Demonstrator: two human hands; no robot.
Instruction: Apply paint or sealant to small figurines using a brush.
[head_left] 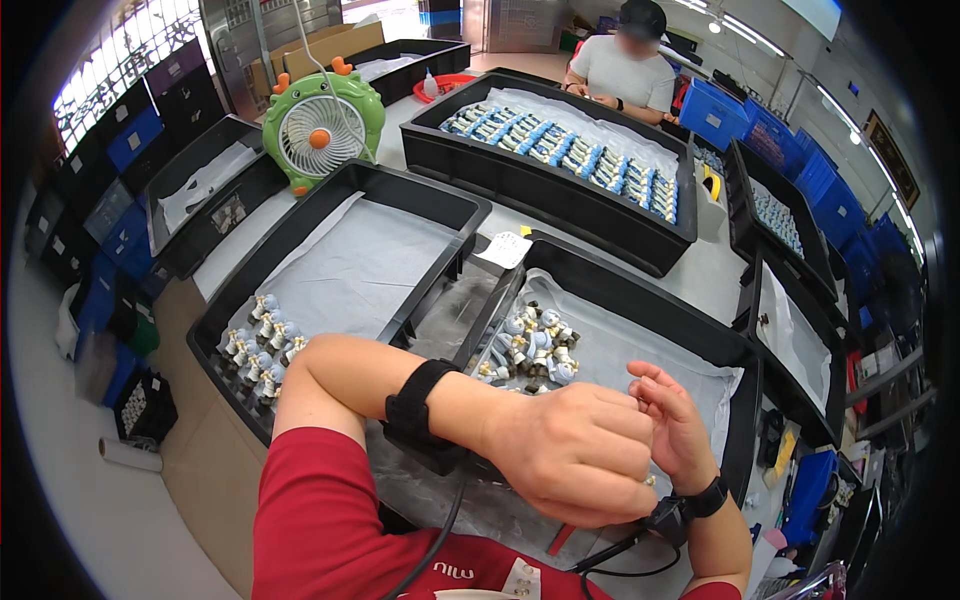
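Note:
My left hand (585, 455) is closed in a fist, its back turned up, above the near side of the right tray. Whatever its fingers hold is hidden beneath it. Close beside it, my right hand (675, 420) has its fingers curled toward the left hand; what lies between them I cannot make out. Beyond my left hand, a loose heap of small white, pale-blue and gold figurines (535, 345) lies in the right black tray (640, 290). Several similar figurines (262, 345) stand grouped in the near corner of the left black tray (345, 180), partly behind my left arm.
A green animal-shaped fan (322, 130) stands behind the left tray. Farther back, a large black tray (550, 180) holds rows of blue-and-white pieces. A person (625, 70) in a white shirt works beyond it. A white card (505, 250) lies between trays; cables hang near my wrists.

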